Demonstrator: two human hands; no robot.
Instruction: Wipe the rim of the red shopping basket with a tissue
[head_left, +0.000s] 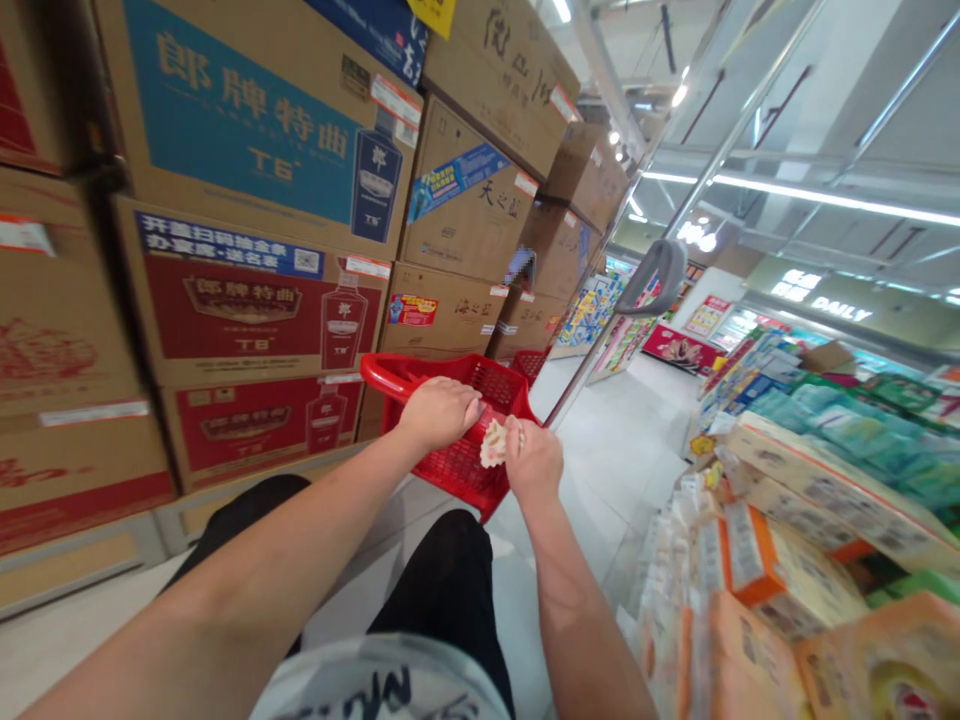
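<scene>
A red plastic shopping basket cart (459,470) with a mesh body stands just ahead of my legs, its curved handle rim reaching to the left. My left hand (439,412) is closed over the red handle. My right hand (534,458) is closed at the handle's right end, with a small cream, scalloped-edged item (493,444) showing beside its fingers. Whether that item is held or fixed to the handle cannot be told. The inside of the basket is mostly hidden by my hands.
Stacked cardboard cartons (262,310) rise close on the left. Packaged goods and orange boxes (757,560) line the right side. A pale tiled floor (615,440) runs between them, with a slanting metal pole (581,375) ahead. Farther off are display shelves.
</scene>
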